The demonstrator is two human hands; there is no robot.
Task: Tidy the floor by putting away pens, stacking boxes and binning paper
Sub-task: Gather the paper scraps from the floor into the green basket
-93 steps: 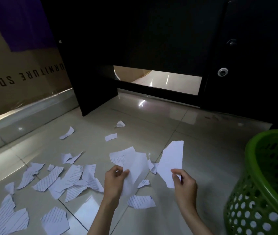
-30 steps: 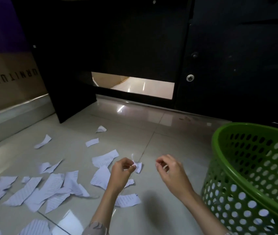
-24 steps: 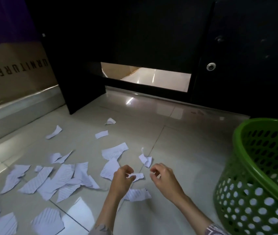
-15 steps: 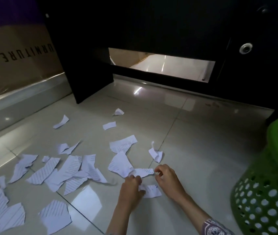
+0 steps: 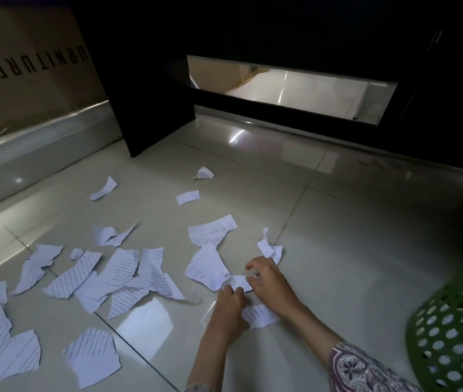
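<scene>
- Both hands are down on the tiled floor (image 5: pixel 352 227) at lower centre of the frame, working the same little strip of paper (image 5: pixel 237 282).
- The left hand (image 5: pixel 229 302) comes in from below, fingers curled onto the strip's near edge. It looks like a pinch, though the fingertips are partly hidden.
- The right hand (image 5: pixel 270 278) sits just right of the strip, fingers bent and spread like a claw over its right end, touching but not clearly gripping.
- The strip's long axis runs left to right across the frame, lying between the two hands and overlapping the bigger torn sheet (image 5: pixel 205 264) just up-left of it.
- Another lined scrap (image 5: pixel 258 315) lies just below, tucked between the wrists and partly under the left hand.
- A crumpled bit (image 5: pixel 270 248) sits just beyond the right hand's fingers.
- The green basket (image 5: pixel 456 343) shows at the lower right edge, so the right hand is the nearer one for the drop.
- Plenty left, I'd say: a wide scatter of torn pieces (image 5: pixel 117 273) fills the left half of the frame, well away from both hands.
- No pens or boxes to stack are visible here.
</scene>
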